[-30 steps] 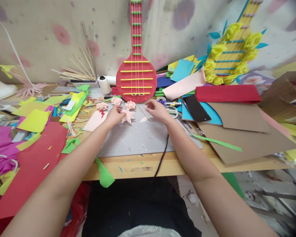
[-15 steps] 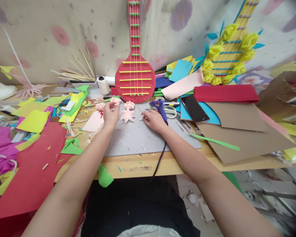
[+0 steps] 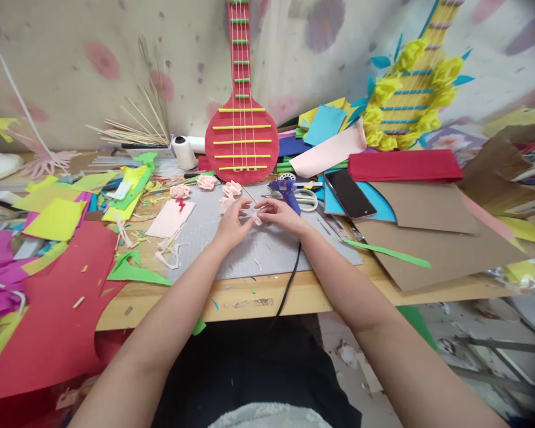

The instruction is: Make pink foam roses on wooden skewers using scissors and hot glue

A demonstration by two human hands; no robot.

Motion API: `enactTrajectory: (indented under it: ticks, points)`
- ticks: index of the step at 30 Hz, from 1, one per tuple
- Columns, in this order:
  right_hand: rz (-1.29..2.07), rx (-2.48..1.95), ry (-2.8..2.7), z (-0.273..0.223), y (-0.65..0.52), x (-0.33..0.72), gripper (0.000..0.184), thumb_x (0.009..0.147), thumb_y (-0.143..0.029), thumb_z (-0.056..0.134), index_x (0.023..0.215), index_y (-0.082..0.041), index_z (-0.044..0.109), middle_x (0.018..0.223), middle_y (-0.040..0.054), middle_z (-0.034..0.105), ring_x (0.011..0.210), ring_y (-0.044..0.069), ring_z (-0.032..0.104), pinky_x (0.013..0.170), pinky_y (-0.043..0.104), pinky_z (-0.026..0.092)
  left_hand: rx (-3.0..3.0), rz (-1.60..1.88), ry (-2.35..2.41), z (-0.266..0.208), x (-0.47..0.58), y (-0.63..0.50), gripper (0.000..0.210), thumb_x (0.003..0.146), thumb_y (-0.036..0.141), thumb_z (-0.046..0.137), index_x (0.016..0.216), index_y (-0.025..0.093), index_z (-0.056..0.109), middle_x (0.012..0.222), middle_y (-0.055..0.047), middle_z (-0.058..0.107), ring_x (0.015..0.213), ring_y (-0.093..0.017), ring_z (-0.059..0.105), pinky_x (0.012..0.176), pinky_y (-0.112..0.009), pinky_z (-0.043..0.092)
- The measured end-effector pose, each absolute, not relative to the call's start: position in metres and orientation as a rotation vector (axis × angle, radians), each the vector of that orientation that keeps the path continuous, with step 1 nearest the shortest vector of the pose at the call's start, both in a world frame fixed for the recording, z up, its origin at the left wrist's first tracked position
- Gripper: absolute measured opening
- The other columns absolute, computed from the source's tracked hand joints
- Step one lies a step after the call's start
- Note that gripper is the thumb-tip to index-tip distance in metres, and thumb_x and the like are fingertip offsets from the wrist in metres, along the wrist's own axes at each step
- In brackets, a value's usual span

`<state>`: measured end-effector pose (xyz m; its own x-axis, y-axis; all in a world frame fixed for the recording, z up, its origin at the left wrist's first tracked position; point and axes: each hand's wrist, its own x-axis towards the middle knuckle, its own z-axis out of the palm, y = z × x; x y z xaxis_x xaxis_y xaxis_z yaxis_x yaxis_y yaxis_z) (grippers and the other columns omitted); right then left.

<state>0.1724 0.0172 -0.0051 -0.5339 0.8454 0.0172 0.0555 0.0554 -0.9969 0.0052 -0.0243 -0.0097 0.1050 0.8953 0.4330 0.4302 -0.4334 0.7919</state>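
Over the grey cutting mat [image 3: 232, 255] my two hands meet. A small pale pink paper piece [image 3: 258, 220] is pinched between their fingertips. My left hand [image 3: 235, 223] is closed on its left side, fingers bent. From the right, my right hand [image 3: 280, 215] grips the same piece with thumb and forefinger. Behind the left fingers a star-edged pink paper shape [image 3: 225, 203] is partly hidden. Three pink paper roses lie beyond: one rose [image 3: 181, 191] at the left, another rose [image 3: 207, 182] further back, and a third rose [image 3: 232, 188] nearest my hands.
A purple glue gun [image 3: 286, 191] and white-handled scissors [image 3: 308, 201] lie right of my hands. The red paper lute [image 3: 242, 139] stands behind the mat. A phone [image 3: 350, 194] rests at the right; coloured paper scraps [image 3: 56, 220] crowd the left.
My left hand has moved right and nearer, from the pink roses to my right hand. Both now hold the small pink paper piece. The view has shifted slightly.
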Motion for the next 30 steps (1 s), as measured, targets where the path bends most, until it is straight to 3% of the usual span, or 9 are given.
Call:
enactTrajectory:
  ticks: [3,7,12,17,24,30]
  points:
    - [1.56,-0.889,-1.71,-0.006,0.016,0.171,0.03,0.064,-0.029,0.067,0.088,-0.017,0.054,0.068,-0.0017,0.063,0.062,0.009,0.057,0.059,0.022,0.043,1.864,1.258,1.295,-0.008,0.007,-0.025,0.034,0.073,0.015,0.057,0.106,0.02,0.051,0.102,-0.005,0.063,0.088,-0.012,0.06,0.073,-0.026,0.049]
    - [1.556,-0.93,-1.73,-0.006,0.016,0.171,0.033,0.063,-0.033,0.069,0.087,-0.017,0.053,0.069,-0.0014,0.061,0.061,0.009,0.056,0.057,0.022,0.042,1.735,1.309,1.41,-0.008,0.009,-0.026,0.024,0.073,0.013,0.056,0.096,0.019,0.055,0.079,-0.001,0.064,0.07,-0.01,0.06,0.063,-0.023,0.048]
    - [1.434,-0.976,-1.782,-0.006,0.015,0.171,0.043,0.055,-0.03,0.074,0.09,-0.018,0.052,0.073,-0.0021,0.059,0.065,0.01,0.056,0.064,0.025,0.045,1.574,1.379,1.422,-0.013,0.009,-0.027,0.021,0.071,0.015,0.057,0.092,0.018,0.054,0.075,0.0,0.06,0.064,-0.01,0.058,0.056,-0.021,0.047]
    - [1.368,-1.056,-1.819,-0.007,0.017,0.173,0.035,0.06,-0.029,0.068,0.088,-0.018,0.05,0.065,-0.004,0.058,0.058,0.01,0.055,0.059,0.024,0.044,1.442,1.328,1.379,-0.016,0.008,-0.03,0.019,0.072,0.018,0.055,0.091,0.018,0.052,0.07,0.001,0.057,0.06,-0.011,0.06,0.047,-0.021,0.047]
    - [1.324,-1.181,-1.905,0.002,0.014,0.18,0.027,0.065,-0.022,0.064,0.087,-0.018,0.05,0.065,-0.001,0.064,0.061,0.013,0.061,0.057,0.023,0.045,1.557,1.245,1.457,-0.022,0.005,-0.029,0.034,0.068,0.016,0.058,0.102,0.019,0.053,0.09,-0.003,0.064,0.065,-0.01,0.06,0.061,-0.025,0.05]
    - [1.223,-1.237,-1.984,0.001,0.012,0.179,0.023,0.07,-0.023,0.061,0.09,-0.018,0.052,0.068,0.0004,0.067,0.062,0.013,0.063,0.058,0.023,0.046,1.612,1.109,1.588,-0.015,0.009,-0.029,0.036,0.069,0.016,0.057,0.105,0.017,0.052,0.078,-0.001,0.063,0.06,-0.01,0.056,0.063,-0.025,0.046]
